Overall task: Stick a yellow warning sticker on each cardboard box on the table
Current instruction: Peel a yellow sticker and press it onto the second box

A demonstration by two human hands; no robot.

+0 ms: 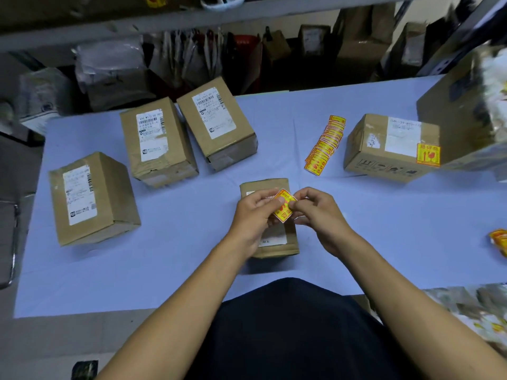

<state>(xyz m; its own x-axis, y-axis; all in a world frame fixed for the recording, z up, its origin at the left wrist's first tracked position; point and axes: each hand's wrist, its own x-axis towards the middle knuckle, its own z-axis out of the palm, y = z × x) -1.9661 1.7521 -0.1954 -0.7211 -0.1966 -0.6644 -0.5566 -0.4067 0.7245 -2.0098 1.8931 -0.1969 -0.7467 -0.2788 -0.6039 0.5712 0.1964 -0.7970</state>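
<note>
Pinching one sticker (284, 205) between them, the left hand (253, 215) and right hand (315, 212) hover over the nearest box (277, 242), probably peeling its backing. Beyond, the strip (325, 145) lies within reach on the bench (192, 242); three unstickered boxes wait left, one stickered box (389, 149) right.

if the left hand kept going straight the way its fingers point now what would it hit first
The left hand points right, toward the right hand, with only the yellow sticker between them. It would likely meet the right hand's fingertips first, though depth is unclear.
</note>
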